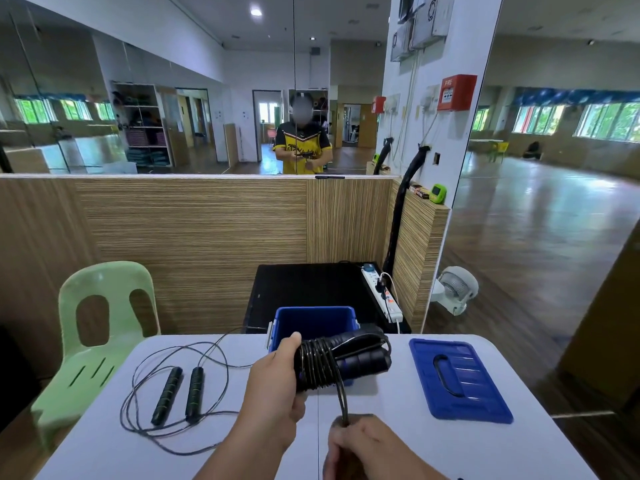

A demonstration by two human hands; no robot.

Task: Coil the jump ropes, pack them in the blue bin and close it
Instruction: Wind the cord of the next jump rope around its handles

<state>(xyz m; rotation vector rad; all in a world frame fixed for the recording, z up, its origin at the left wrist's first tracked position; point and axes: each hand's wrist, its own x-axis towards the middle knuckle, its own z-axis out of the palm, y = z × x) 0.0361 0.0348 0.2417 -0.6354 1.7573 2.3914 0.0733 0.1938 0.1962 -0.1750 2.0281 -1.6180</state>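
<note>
My right hand [367, 448], partly cut off by the bottom edge, is closed around the loose black cord [341, 400]. The cord runs up to the coiled jump rope [343, 362], which my left hand [280, 386] grips, its fingers hidden behind the coils. That bundle covers the front wall of the open blue bin [311, 320], and I cannot see inside it. The blue lid [457, 379] lies flat to the right, apart. A second rope [176, 393] sprawls uncoiled on the table [450, 452] at left.

Head cam, wide, fwd-down, near table [398, 427]
</note>
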